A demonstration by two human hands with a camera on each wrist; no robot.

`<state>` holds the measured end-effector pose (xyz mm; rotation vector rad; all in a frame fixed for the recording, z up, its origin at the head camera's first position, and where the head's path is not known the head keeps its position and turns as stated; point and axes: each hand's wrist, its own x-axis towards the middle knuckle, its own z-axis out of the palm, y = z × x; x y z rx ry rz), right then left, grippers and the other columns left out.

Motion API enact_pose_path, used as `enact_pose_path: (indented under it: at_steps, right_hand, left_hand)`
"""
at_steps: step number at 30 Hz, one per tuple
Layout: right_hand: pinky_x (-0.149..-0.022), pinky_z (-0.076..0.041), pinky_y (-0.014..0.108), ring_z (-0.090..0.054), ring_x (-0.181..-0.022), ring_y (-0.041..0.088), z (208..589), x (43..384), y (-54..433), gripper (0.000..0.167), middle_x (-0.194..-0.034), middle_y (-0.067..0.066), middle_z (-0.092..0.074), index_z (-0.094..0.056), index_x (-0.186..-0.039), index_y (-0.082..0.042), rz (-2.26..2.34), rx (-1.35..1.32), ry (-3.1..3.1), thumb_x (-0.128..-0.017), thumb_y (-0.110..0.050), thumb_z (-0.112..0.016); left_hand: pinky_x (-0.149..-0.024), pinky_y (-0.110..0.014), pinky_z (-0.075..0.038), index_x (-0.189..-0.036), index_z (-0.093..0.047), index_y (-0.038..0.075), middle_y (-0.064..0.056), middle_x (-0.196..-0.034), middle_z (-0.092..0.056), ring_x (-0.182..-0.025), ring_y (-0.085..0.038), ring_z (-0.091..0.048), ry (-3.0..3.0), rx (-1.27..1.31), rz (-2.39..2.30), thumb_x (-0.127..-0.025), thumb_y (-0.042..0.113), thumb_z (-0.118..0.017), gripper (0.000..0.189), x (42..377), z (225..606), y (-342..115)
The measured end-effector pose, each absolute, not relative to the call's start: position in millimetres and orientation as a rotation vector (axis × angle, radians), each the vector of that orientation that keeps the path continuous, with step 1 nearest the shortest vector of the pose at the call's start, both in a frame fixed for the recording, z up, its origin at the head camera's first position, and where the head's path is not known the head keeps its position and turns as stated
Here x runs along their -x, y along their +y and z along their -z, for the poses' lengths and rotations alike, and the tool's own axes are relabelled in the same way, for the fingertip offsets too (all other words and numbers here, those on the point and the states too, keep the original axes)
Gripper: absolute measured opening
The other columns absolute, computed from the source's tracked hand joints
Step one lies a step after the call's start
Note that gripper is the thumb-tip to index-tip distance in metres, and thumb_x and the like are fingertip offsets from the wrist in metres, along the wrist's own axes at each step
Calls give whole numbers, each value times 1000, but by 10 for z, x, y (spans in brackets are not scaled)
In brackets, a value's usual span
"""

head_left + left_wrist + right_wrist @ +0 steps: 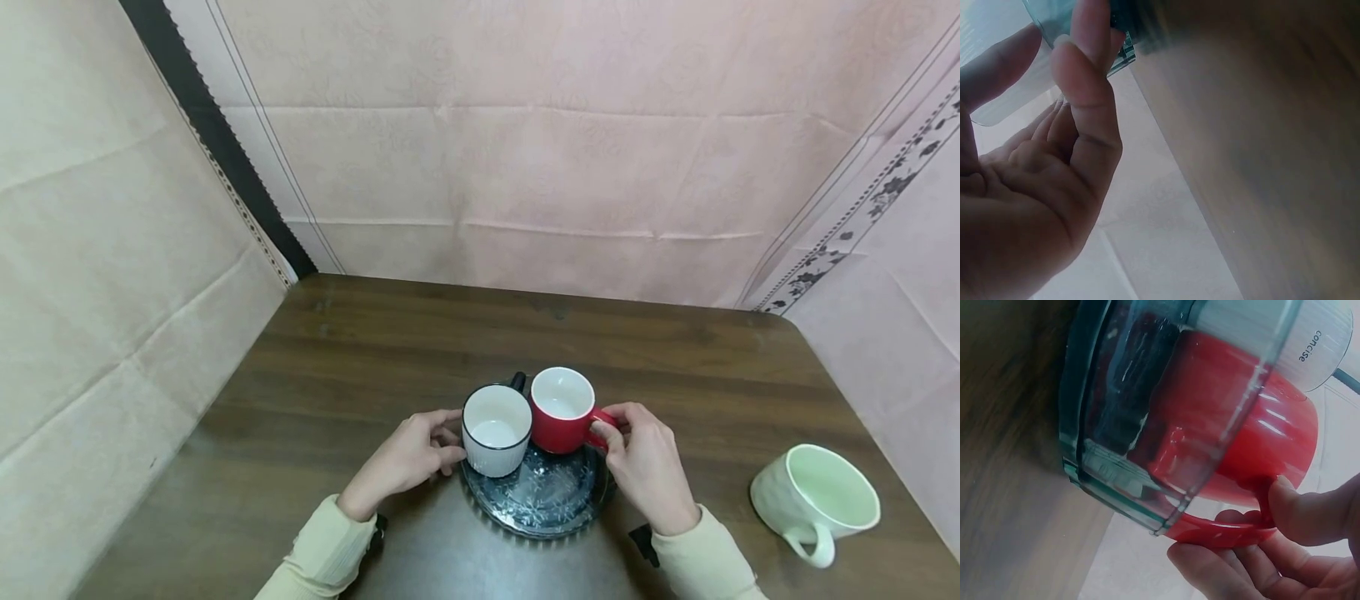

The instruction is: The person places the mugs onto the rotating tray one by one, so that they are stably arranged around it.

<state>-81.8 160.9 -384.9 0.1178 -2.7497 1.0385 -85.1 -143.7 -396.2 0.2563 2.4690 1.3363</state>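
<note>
Grips the white mug (pixel 497 457) with the left hand (pixel 416 450), curled against its wall at 9 o'clock, away from the dark handle (pixel 518 382) pointing to 1. Pinches the red mug (pixel 557 432) by its handle, at 4 o'clock, with the right hand (pixel 643 454). Holds both upright, just beside each other, across the 12 o'clock half of the dark glass dish (pixel 543 502): white toward 10, red toward 1. Cannot tell whether resting on it or held just above. Reaches white toward 3 from the left hand, red toward 10 from the right, with each mug nearest its own hand.
</note>
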Motion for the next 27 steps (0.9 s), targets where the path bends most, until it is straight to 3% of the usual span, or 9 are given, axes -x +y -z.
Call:
enact_pose_path:
  at_steps: [8,20,27]
  right_hand:
    - [-64,-57,33,-61,-79,24,3875,827,1624,26,-97,13,-65,-65,-106,0,-1029,-149,-2761,-84,-10,-76]
    - [-66,-57,33,-60,-81,23,3883,835,1636,26,-99,12,-63,-66,-107,0,-1017,-177,-2781,-86,-11,-75]
    - [-70,-57,37,-61,-86,25,3867,825,1655,28,-102,12,-60,-65,-111,0,-1006,-186,-2790,-86,-11,-74]
  left_hand:
    - [-46,-32,-48,-138,-50,-4,-1,-82,-67,-60,-22,-61,2478,-291,-1329,-90,12,-69,54,844,3975,-1449]
    - [-46,-33,-48,-135,-51,-4,-4,-81,-67,-57,-22,-59,2477,-294,-1340,-91,12,-67,49,838,3977,-1458]
    - [-48,-32,-49,-127,-59,-1,-1,-83,-67,-60,-22,-61,2516,-298,-1337,-90,10,-68,39,840,3985,-1469]
